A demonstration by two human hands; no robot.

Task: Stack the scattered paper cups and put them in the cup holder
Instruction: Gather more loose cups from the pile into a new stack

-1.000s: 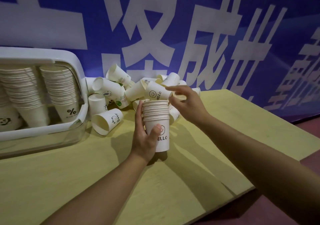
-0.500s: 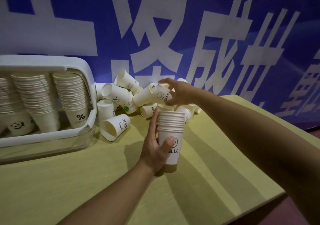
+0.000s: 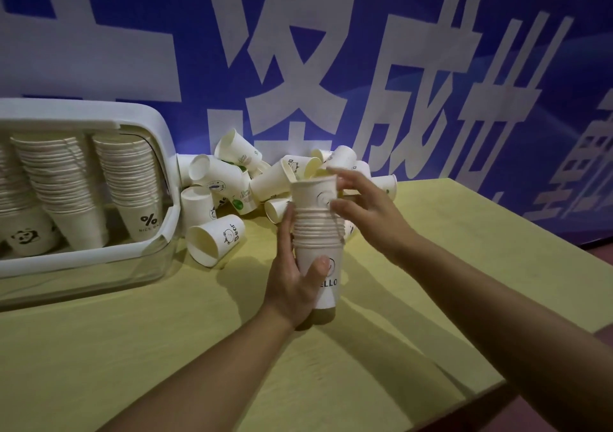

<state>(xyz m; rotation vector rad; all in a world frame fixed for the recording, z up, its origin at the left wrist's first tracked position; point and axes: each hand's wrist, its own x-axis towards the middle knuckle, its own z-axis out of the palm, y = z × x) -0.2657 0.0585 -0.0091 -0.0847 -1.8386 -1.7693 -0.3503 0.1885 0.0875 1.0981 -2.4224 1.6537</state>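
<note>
My left hand [image 3: 293, 279] grips a stack of white paper cups [image 3: 317, 232] around its bottom cup, which is printed "HELLO", just above the yellow table [image 3: 166, 348]. A top cup [image 3: 311, 194] sits partly seated in the stack, and my right hand [image 3: 361, 206] holds it with fingers and thumb at its right side. Behind them lies a pile of scattered cups [image 3: 238, 182], most on their sides. The white cup holder [image 3: 159, 132] stands at the left with tall cup stacks [image 3: 129, 179] inside it.
A cup printed "Bear" [image 3: 215, 237] lies on its side beside the holder's corner. A blue banner wall [image 3: 398, 66] with large white characters rises right behind the table. The table's right edge [image 3: 497, 382] drops to a reddish floor.
My right hand took a cup from the pile and brought it back onto the top of the stack. My left hand kept holding the stack.
</note>
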